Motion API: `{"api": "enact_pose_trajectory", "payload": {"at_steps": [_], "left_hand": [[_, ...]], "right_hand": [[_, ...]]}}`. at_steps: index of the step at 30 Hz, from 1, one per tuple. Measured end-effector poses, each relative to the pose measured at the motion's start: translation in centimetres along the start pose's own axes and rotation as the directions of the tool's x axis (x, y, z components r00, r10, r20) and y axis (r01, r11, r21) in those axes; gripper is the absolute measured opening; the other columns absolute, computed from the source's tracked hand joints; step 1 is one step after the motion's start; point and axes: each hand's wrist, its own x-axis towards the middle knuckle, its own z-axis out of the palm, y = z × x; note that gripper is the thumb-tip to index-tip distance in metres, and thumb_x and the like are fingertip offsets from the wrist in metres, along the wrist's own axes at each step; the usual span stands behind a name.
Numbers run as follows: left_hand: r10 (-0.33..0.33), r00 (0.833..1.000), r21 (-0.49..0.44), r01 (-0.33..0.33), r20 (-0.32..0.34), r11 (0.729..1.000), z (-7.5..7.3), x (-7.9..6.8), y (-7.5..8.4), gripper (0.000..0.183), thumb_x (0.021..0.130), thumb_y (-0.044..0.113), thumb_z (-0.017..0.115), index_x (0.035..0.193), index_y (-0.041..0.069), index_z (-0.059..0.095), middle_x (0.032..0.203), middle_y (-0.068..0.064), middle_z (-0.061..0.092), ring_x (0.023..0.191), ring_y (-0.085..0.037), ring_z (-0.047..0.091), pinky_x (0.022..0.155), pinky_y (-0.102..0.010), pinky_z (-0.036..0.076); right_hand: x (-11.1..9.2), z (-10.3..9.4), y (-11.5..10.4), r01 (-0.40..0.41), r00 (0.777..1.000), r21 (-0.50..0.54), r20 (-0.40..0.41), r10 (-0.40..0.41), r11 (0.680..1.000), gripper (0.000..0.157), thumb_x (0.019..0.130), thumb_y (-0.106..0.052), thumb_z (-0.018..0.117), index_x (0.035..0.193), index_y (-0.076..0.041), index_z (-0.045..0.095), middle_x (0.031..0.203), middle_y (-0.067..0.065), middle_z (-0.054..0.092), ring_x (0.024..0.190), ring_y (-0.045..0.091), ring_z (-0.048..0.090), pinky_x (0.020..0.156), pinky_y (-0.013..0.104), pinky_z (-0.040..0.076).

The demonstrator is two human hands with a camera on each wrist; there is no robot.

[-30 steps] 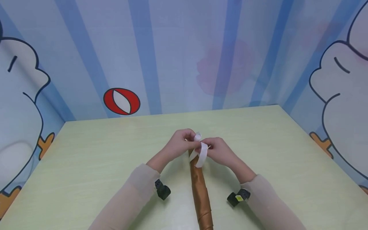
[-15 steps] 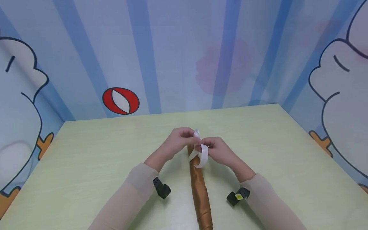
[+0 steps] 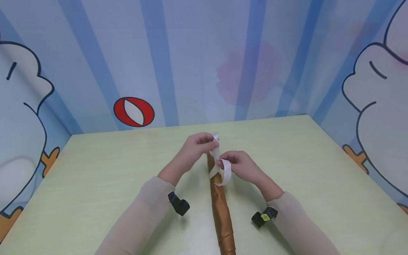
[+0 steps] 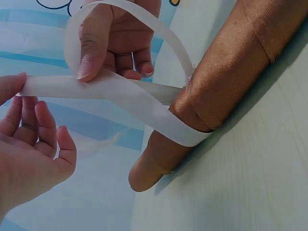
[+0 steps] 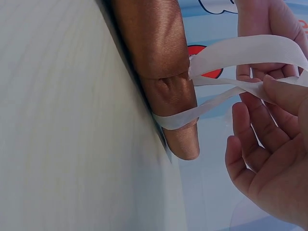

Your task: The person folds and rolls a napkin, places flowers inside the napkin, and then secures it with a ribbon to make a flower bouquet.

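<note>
A long brown satin roll (image 3: pixel 221 212) lies lengthwise on the table, its narrow rounded end (image 5: pixel 182 142) pointing away. White ribbon (image 4: pixel 154 113) wraps round it near that end. My left hand (image 3: pixel 195 149) pinches one length of the ribbon between thumb and fingers, pulled up and away from the roll. Closer in, my right hand (image 3: pixel 244 165) pinches the ribbon where the strands cross, thumb on top. Out of this pinch a ribbon loop (image 5: pixel 245 50) curves back to the roll. In the right wrist view the left hand is partly behind the ribbon.
The pale table (image 3: pixel 127 170) ends at a back edge against a striped blue curtain (image 3: pixel 197 63) printed with a red and white ball (image 3: pixel 134 112). Small black cameras sit on the left sleeve (image 3: pixel 149 202) and right sleeve (image 3: pixel 296 219).
The left hand has moved up and away from the right hand, drawing its ribbon length out so that it shows between them. The right hand and the brown roll have hardly moved.
</note>
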Motion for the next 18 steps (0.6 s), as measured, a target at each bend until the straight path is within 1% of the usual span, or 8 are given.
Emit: {"api": "enact_pose_trajectory", "payload": {"at_steps": [4,6,10,13,18], "left_hand": [[-0.004,1.0,-0.017,0.004,-0.009,1.0,-0.1,0.0,0.3,0.022,0.093,0.016,0.061,0.107,0.0,0.065,0.099,-0.002,0.065,0.093,-0.017,0.055,0.092,-0.046,0.045],[-0.009,1.0,-0.021,0.009,-0.017,1.0,-0.2,0.0,0.5,0.023,0.093,0.016,0.061,0.109,-0.001,0.065,0.104,-0.005,0.065,0.096,-0.017,0.055,0.096,-0.049,0.043],[-0.023,0.999,-0.022,0.023,-0.036,1.0,-0.3,-0.1,0.9,0.024,0.094,0.018,0.061,0.109,0.0,0.065,0.108,-0.007,0.064,0.1,-0.019,0.055,0.098,-0.045,0.044],[-0.027,0.999,-0.02,0.026,-0.044,0.999,-0.4,-0.2,1.1,0.023,0.095,0.019,0.06,0.108,0.001,0.065,0.106,-0.007,0.063,0.1,-0.02,0.056,0.096,-0.041,0.045],[-0.03,0.999,-0.027,0.029,-0.025,0.999,-0.6,-0.8,1.0,0.024,0.096,0.02,0.059,0.108,0.0,0.064,0.099,-0.005,0.063,0.097,-0.02,0.057,0.097,-0.044,0.044]], "right_hand": [[0.1,0.0,0.0,-0.007,1.0,0.002,-0.002,0.007,1.0,0.021,0.092,-0.012,0.064,0.103,0.005,0.069,0.094,0.012,0.07,0.084,0.013,0.061,0.078,0.032,0.047],[0.1,0.0,0.0,-0.006,1.0,0.0,-0.001,0.006,1.0,0.021,0.092,-0.012,0.064,0.103,0.005,0.068,0.095,0.013,0.07,0.084,0.013,0.061,0.078,0.031,0.047],[0.0,-0.1,0.0,-0.004,1.0,-0.004,0.002,0.004,1.0,0.021,0.092,-0.011,0.063,0.103,0.006,0.068,0.094,0.013,0.07,0.083,0.013,0.06,0.077,0.031,0.047],[0.0,-0.1,0.0,-0.009,1.0,-0.004,-0.001,0.009,1.0,0.02,0.092,-0.011,0.063,0.103,0.006,0.069,0.092,0.012,0.069,0.082,0.015,0.058,0.077,0.031,0.046],[0.0,-0.1,-0.1,-0.014,1.0,-0.002,0.0,0.014,1.0,0.02,0.093,-0.012,0.063,0.103,0.004,0.069,0.092,0.011,0.069,0.084,0.016,0.058,0.079,0.033,0.046]]}}
